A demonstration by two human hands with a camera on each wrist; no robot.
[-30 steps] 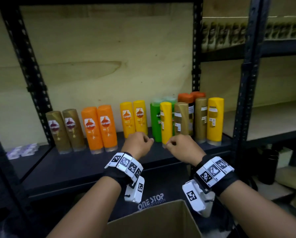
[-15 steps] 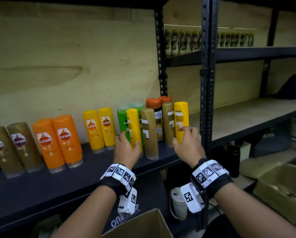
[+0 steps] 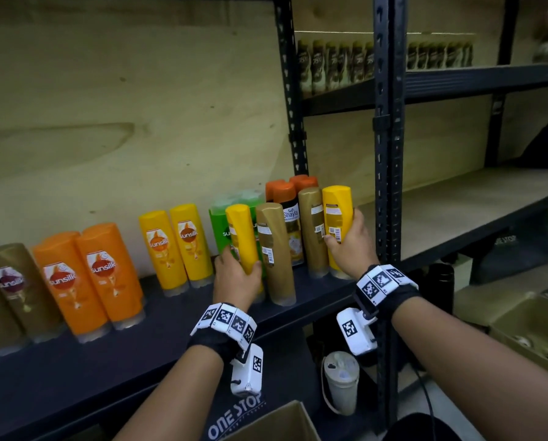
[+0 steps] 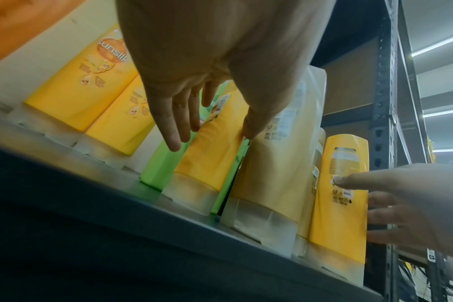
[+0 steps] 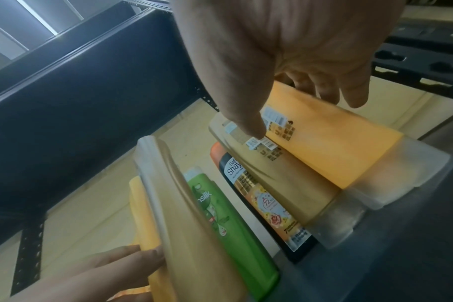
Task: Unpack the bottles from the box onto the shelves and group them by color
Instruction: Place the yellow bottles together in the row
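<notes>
- While both hands reach onto the dark shelf (image 3: 158, 326), each grip is closed around one yellow bottle.
- The left hand (image 3: 236, 278) wraps the lower body of a yellow bottle (image 3: 241, 237) near the shelf's front edge, fingers on its left side, thumb on its right.
- Just beside it on the right stands a gold bottle (image 3: 274, 249); green bottles (image 3: 220, 224) stand behind.
- The right hand (image 3: 350, 246) clasps another yellow bottle (image 3: 336, 211) at the shelf's right end, thumb across its back label.
- A second gold bottle (image 3: 311, 224) touches that one's left side; orange-capped bottles (image 3: 285, 198) stand behind.
- Toward the left end stand pairs of yellow (image 3: 177, 243), orange (image 3: 88, 275) and gold (image 3: 12, 281) bottles.
- A cardboard box (image 3: 282, 421) sits below the shelf's front edge.
</notes>
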